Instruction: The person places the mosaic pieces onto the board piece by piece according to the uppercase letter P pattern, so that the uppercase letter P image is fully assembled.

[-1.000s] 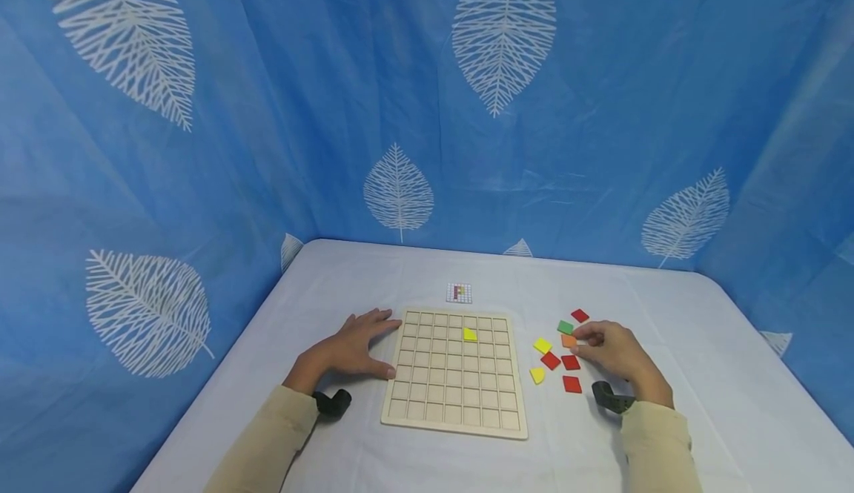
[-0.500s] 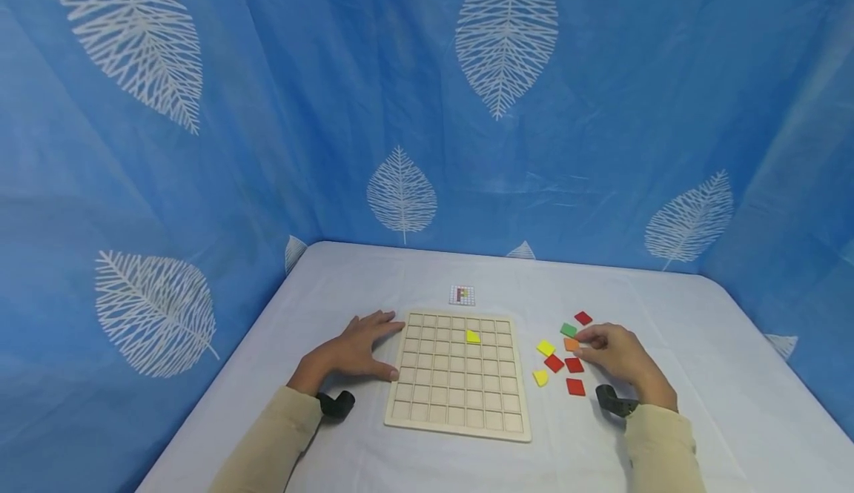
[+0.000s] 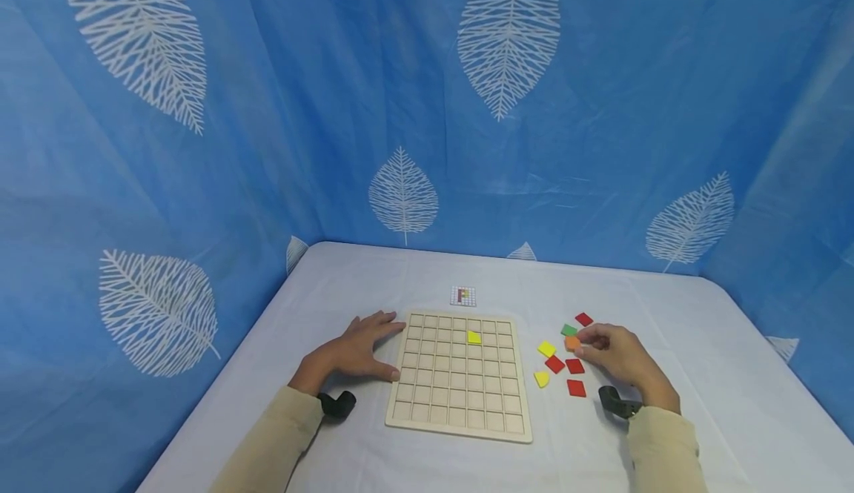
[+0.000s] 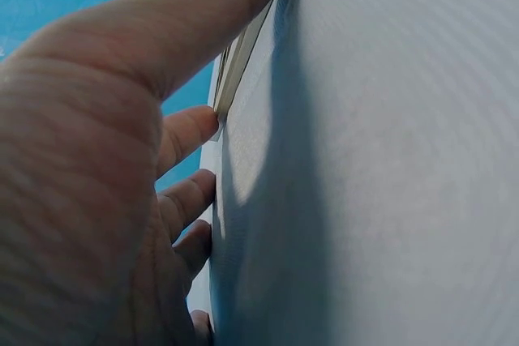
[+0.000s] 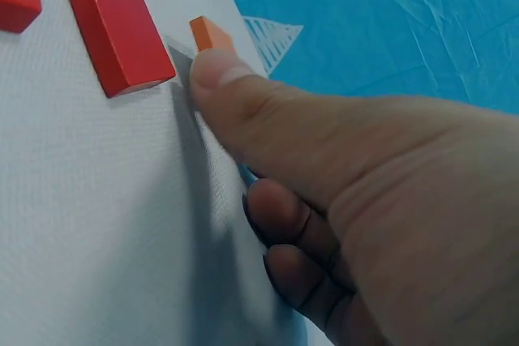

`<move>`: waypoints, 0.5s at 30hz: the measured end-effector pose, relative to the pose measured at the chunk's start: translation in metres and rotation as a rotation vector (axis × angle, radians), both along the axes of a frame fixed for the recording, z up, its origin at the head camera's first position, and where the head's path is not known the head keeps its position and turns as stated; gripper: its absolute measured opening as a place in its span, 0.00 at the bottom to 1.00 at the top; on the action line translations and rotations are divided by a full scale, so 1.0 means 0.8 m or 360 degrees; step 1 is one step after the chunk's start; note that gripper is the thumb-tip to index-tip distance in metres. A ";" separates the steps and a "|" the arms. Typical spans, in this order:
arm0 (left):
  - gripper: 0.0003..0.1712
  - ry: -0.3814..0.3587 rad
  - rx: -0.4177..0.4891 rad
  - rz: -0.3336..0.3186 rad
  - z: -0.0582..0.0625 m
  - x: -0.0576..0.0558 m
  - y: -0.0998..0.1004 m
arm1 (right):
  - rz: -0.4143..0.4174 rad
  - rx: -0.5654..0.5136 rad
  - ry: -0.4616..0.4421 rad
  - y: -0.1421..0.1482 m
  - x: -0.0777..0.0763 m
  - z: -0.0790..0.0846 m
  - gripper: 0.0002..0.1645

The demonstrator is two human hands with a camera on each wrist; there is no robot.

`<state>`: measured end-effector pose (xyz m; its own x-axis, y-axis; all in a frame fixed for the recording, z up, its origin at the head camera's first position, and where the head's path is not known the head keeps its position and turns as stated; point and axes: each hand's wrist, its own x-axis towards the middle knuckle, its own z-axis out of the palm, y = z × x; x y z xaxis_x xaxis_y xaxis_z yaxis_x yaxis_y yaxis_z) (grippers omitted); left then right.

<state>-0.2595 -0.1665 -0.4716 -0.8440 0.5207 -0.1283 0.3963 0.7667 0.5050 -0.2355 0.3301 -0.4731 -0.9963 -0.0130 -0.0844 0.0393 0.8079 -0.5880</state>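
In the head view, my right hand [image 3: 615,356] pinches an orange tile [image 3: 571,343] between thumb and fingers. The right wrist view shows the same orange tile [image 5: 212,35] raised at a tilt beside the thumb tip. My left hand [image 3: 356,348] spreads along the left side of a pale wooden grid board [image 3: 459,434], its thumb and index fingertips at the rim. One yellow tile [image 3: 474,337] sits in a square of the board's second row from the back. Right behind the held tile lies a green tile [image 3: 568,330].
Several red tiles [image 3: 577,388] and yellow tiles [image 3: 547,348] lie loose between the board and my right hand. A small card [image 3: 463,296] printed with a coloured grid pattern lies behind the board. The white-covered table [image 3: 667,308] meets a blue leaf-print curtain [image 3: 587,107].
My right thumb and fingers have closed on the orange tile, which now stands tilted instead of flat. The left hand stays at the board; the whole head view has shifted slightly.
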 end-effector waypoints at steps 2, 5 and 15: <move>0.57 0.0000 -0.0001 0.0001 0.000 0.000 0.000 | -0.0012 -0.0006 0.0014 -0.001 0.001 0.000 0.28; 0.57 -0.0010 -0.0010 0.0011 -0.002 0.000 0.001 | -0.0014 -0.0022 0.0048 -0.003 0.001 -0.001 0.31; 0.58 -0.0023 0.0004 0.0031 -0.007 -0.002 0.000 | -0.0023 -0.0066 0.0075 -0.010 0.000 0.000 0.29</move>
